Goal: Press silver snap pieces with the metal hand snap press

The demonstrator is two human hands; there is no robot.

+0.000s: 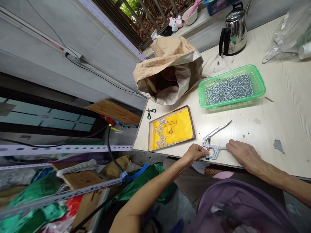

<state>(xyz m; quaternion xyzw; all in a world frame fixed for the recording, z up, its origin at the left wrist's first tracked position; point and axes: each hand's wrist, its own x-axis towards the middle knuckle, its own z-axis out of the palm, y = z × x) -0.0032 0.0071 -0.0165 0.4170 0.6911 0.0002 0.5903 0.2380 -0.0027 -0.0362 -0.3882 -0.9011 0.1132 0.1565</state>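
Right, both your hands are on or at the metal hand tool (pixel 220 148), which lies near the front edge of the bench (pixel 291 103). Left hand (pixel 197 152): thumb and fingers bunched at the tool's nose, by a small red spot; can't tell whether you're gripping the nose itself or a small part. Right hand (pixel 243 154): back up, fingers curled closed over the end of the lower handle. Tool's handles stand wide apart; your right hand is on the lower one only, upper lever angles up and away from you. Coil spring visible between them.

Shallow box (pixel 192 123) is just beyond your left hand, yellow printed sheet (pixel 181 124) inside. Small metal pieces (pixel 160 131) are scattered mostly toward its left end, a few along the edges. Scissors (pixel 149 115) with green handles lie just beside the box's far left corner.

Green basket (pixel 233 103) is farther back, beyond the tool, with a thick layer of metal pins (pixel 229 89); too small to tell their exact type. Paper bag (pixel 167 60) sits left of it, mouth open toward you. Kettle (pixel 234 37) stands upright behind the basket, clear plastic bag (pixel 284 38) to its right.
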